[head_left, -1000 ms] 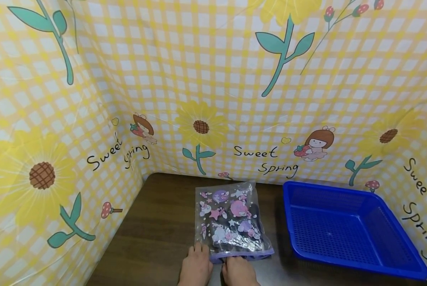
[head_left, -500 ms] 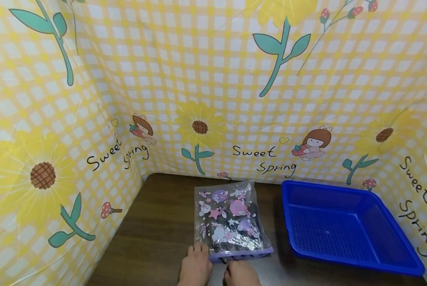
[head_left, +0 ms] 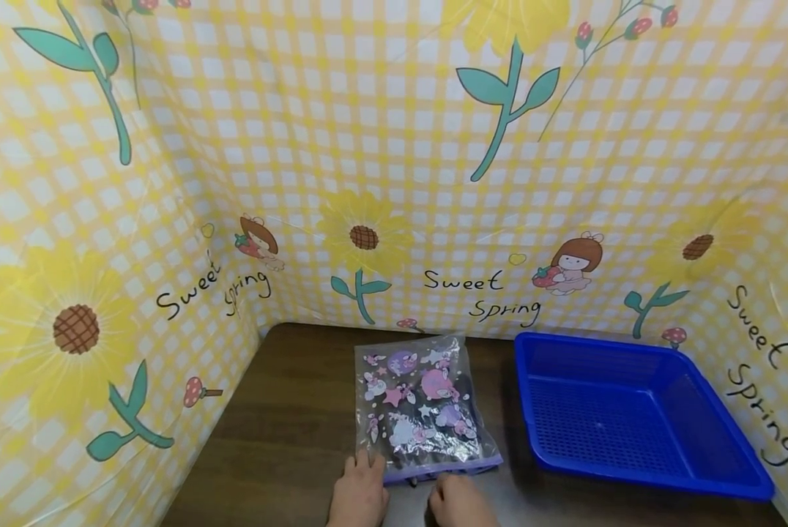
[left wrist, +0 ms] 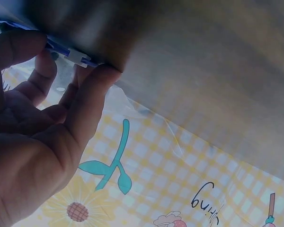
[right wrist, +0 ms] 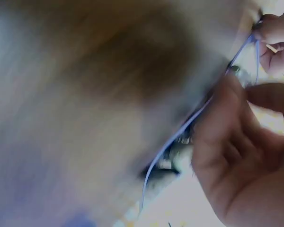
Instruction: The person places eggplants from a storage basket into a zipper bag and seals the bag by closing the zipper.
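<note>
A clear zip bag [head_left: 427, 410] with pink and purple cartoon prints lies on the brown table, its purple-edged mouth facing me. Dark contents show through it, too obscured to name. My left hand [head_left: 359, 492] holds the mouth's left corner; in the left wrist view its fingers sit around the purple zip with a white slider [left wrist: 75, 57]. My right hand [head_left: 458, 501] is at the middle of the mouth. In the right wrist view its curled fingers pinch the purple edge [right wrist: 173, 137], and the mouth gapes beside them. Several small dark and pale items show inside.
A blue perforated plastic basket [head_left: 631, 417] stands to the right of the bag. Yellow checked cloth [head_left: 394, 146] with flowers rises as walls behind the table [head_left: 282, 410] and along both sides.
My right hand has drawn slightly back from inside the bag's mouth and moved right along its edge. My left hand keeps its hold on the corner. The head view has shifted slightly.
</note>
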{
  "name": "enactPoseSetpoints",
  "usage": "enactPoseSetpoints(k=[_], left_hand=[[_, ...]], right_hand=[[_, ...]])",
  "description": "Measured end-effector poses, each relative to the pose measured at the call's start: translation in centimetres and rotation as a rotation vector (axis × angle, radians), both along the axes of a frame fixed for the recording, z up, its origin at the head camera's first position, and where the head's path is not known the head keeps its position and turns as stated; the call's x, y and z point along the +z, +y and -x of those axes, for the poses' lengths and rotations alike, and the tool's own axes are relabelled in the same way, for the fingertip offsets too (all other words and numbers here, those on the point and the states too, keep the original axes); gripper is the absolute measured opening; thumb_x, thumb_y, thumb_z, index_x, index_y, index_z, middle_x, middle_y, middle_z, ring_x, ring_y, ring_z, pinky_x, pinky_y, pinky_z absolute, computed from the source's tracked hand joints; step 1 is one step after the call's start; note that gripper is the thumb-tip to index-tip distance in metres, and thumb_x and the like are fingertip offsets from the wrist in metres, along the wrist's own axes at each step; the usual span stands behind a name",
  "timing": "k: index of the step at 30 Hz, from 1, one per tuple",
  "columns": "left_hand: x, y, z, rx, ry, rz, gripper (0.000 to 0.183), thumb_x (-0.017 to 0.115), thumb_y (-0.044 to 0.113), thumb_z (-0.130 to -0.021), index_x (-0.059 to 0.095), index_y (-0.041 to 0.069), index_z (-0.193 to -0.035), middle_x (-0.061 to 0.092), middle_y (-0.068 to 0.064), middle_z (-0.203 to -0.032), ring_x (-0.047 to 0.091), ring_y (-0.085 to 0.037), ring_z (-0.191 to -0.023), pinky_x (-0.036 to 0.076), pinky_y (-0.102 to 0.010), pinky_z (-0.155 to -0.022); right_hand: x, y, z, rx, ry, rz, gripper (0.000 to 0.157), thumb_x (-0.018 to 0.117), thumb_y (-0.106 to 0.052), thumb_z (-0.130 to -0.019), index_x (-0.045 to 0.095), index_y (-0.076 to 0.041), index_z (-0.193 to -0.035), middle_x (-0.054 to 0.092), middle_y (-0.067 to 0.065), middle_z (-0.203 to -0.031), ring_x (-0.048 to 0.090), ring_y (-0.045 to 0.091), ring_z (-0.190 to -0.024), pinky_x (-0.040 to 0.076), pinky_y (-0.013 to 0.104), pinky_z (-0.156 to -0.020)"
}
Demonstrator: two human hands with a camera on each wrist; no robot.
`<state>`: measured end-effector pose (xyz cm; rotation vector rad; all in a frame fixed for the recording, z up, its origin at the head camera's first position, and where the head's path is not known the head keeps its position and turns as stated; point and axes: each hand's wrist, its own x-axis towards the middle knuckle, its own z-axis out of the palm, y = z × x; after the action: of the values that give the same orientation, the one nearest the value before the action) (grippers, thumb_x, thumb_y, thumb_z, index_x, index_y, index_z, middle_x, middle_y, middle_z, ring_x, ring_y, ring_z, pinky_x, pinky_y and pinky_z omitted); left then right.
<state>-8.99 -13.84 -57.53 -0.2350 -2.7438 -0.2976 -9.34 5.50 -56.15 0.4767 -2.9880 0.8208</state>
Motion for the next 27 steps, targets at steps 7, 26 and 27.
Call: enactPoseSetpoints(k=[7,26,27], left_hand=[[0.1,0.0,-0.1,-0.011,-0.027,0.029,0.031,0.072,0.015,-0.060,0.060,0.007,-0.087,0.046,-0.016,-0.090,0.046,-0.030,-0.073,0.043,-0.040,-0.038],[0.1,1.5,-1.0,-0.110,0.036,0.050,0.025,0.066,0.021,-0.068,0.065,0.019,-0.093,0.057,-0.007,-0.092,0.055,-0.030,-0.087,0.036,-0.063,-0.083],[0.1,1.6,-1.0,-0.110,0.020,0.053,0.024,0.066,0.021,-0.068,0.065,0.019,-0.092,0.056,-0.007,-0.091,0.055,-0.030,-0.087,0.035,-0.064,-0.084]], right_hand=[[0.5,1.3,0.8,-0.147,0.328,-0.109,0.013,0.067,-0.022,-0.077,0.059,-0.014,-0.081,0.054,0.006,-0.082,0.055,0.030,-0.075,0.044,0.044,-0.059],[-0.2,1.9,-0.5,-0.068,0.191,-0.265,0.044,0.073,-0.026,-0.074,0.062,-0.010,-0.113,0.055,0.012,-0.099,0.056,0.034,-0.089,0.046,0.052,-0.066],[-0.1,1.9,-0.6,-0.066,0.180,-0.266,0.044,0.073,-0.026,-0.074,0.062,-0.009,-0.114,0.054,0.012,-0.099,0.055,0.035,-0.089,0.046,0.053,-0.066]])
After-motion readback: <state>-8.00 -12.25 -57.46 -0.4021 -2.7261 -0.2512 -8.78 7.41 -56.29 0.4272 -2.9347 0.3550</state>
